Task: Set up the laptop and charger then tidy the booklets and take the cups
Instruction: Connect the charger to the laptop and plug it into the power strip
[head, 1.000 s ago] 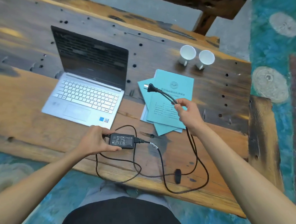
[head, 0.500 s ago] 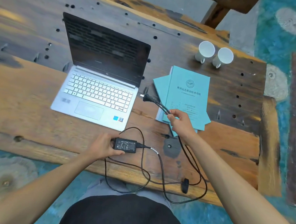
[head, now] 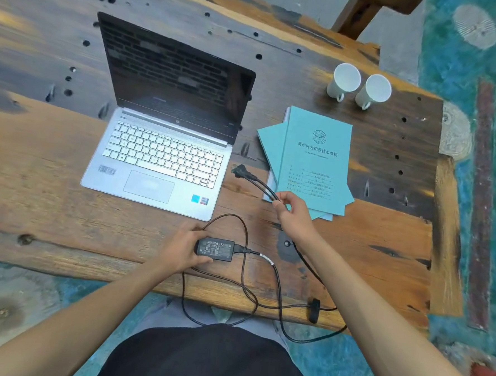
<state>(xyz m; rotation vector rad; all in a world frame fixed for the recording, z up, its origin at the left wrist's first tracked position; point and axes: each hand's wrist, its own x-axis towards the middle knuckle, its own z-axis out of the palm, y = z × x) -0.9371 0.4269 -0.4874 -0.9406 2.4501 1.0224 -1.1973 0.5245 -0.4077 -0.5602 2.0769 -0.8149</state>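
Note:
A silver laptop (head: 161,156) stands open on the wooden table (head: 51,205), its screen dark. My left hand (head: 182,249) grips the black charger brick (head: 214,249) near the table's front edge. My right hand (head: 293,212) pinches the black cable just behind its plug (head: 240,170), which points toward the laptop's right side, a short gap away. The cable's slack (head: 263,303) loops over the front edge. Teal booklets (head: 312,162) lie fanned in a loose pile right of the laptop. Two white cups (head: 359,87) lie tipped behind them.
The table's right end (head: 446,243) is close beyond the booklets, with teal patterned floor (head: 457,70) past it. A wooden chair leg (head: 356,17) stands behind the table. My dark-clothed lap (head: 207,359) is under the front edge.
My right hand has carried the plug down and left, off the booklets and toward the laptop's right side. My left hand stays on the charger brick. The view has shifted, so everything sits further right.

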